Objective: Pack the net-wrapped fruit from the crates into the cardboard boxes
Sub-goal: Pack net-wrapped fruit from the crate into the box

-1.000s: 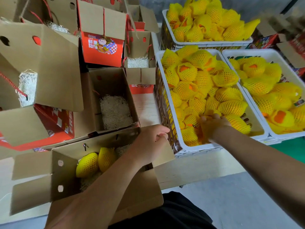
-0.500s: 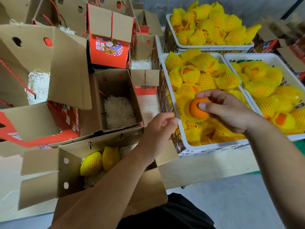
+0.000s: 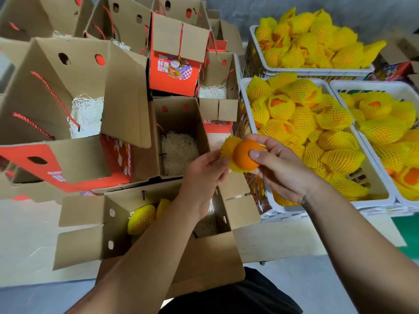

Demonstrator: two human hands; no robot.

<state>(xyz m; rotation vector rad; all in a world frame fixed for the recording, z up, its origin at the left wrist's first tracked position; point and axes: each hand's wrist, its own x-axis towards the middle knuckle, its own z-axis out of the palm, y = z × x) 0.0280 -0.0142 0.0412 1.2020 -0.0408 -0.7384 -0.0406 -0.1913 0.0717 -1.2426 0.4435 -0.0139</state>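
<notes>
Above the open cardboard box [image 3: 163, 225], crate [image 3: 371, 198] at 3 o'clock: right hand [image 3: 281, 168] clamps orange [image 3: 246, 155]; left hand [image 3: 204, 177] seemingly pinches its loose foam net [image 3: 229, 146]. Light, firm, bruisable; cup the fruit body, not the slipping net.

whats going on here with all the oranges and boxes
A person is packing net-wrapped oranges from white crates into cardboard boxes. The right hand holds an orange whose yellow net has slipped partly off, and the left hand is pinching the net. The open box below the hands has two wrapped fruit in it.
</notes>
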